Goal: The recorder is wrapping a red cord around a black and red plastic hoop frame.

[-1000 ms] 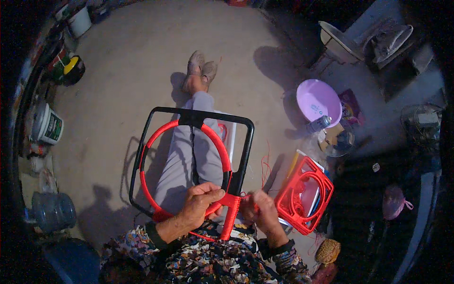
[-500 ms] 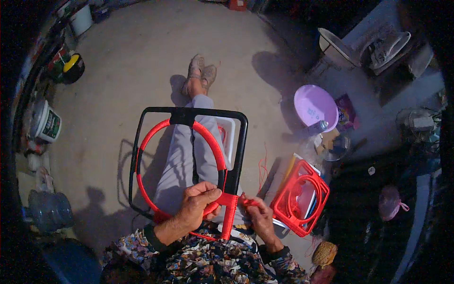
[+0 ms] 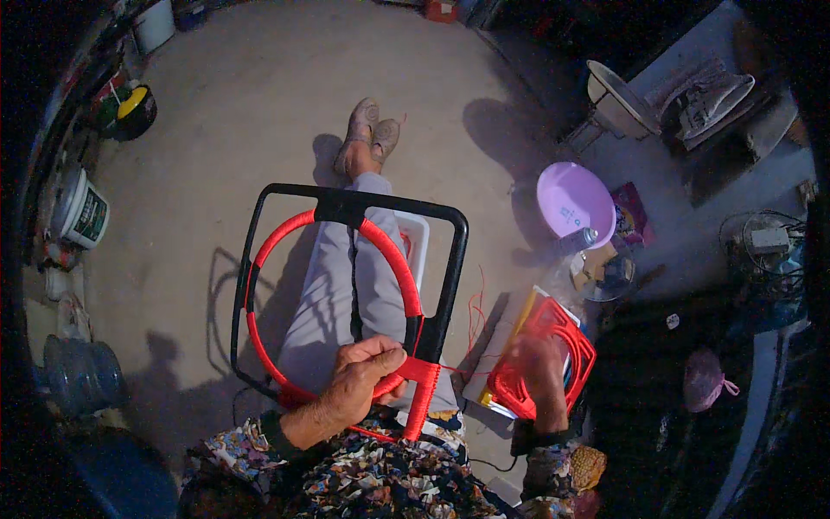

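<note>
A black rectangular frame lies tilted over my lap, with a ring inside it, mostly wrapped in red cord. My left hand is closed on the ring near the red-wrapped corner bar, thumb on top. Off to the right, my right hand is smeared by motion above a stack of red frames. A thin red cord stretches from the wrapped bar to this hand, which appears closed on it; the fingertips are blurred.
A white tub sits beside my legs. Beyond the red frames are a purple basin and a spray can. Buckets and a large water bottle line the left side. A pink bag lies at the right.
My right hand has moved from beside the wrapped bar outward to the right, and red cord now spans the gap. My left hand keeps its grip; the frame has tilted slightly.
</note>
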Available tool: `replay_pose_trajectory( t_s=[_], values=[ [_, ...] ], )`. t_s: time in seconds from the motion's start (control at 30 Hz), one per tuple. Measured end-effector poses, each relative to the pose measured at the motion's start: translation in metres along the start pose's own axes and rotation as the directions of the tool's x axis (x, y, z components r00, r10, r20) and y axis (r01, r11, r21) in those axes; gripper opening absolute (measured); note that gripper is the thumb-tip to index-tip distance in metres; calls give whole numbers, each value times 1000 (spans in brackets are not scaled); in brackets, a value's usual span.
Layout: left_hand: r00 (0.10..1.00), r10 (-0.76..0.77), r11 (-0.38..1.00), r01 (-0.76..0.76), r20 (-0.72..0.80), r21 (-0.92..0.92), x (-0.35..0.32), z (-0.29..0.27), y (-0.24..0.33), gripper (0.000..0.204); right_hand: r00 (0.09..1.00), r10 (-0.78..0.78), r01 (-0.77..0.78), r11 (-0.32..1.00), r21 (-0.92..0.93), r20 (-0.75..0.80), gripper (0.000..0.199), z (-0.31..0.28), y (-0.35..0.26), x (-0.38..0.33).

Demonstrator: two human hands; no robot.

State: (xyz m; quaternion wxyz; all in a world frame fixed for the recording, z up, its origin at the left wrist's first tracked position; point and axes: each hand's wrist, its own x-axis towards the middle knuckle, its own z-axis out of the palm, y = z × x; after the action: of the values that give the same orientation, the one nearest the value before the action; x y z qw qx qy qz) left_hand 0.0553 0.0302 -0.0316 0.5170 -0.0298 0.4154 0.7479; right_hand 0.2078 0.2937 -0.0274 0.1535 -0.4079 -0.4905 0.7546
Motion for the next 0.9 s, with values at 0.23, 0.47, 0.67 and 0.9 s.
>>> replay_pose_trajectory(
  t_s=[0.23,0.47,0.67,0.9],
  values=[
    [1000,6,1000,-6,-30,1,-6,6,7,20,899,87,137,875,-464,429,30,107,-4,-2],
    [1000,25,997,-26,-7,-66,-2,3,1,15,884,-367,467,725,-506,291,18,106,-30,4],
    [998,41,998,-43,-42,-55,0,8,2,19,391,-408,850,-184,-493,825,25,163,-61,-12],
    [984,115,990,-125,-135,-71,8,3,-13,23,270,34,803,-559,-206,962,20,197,-27,2]
  ],
)
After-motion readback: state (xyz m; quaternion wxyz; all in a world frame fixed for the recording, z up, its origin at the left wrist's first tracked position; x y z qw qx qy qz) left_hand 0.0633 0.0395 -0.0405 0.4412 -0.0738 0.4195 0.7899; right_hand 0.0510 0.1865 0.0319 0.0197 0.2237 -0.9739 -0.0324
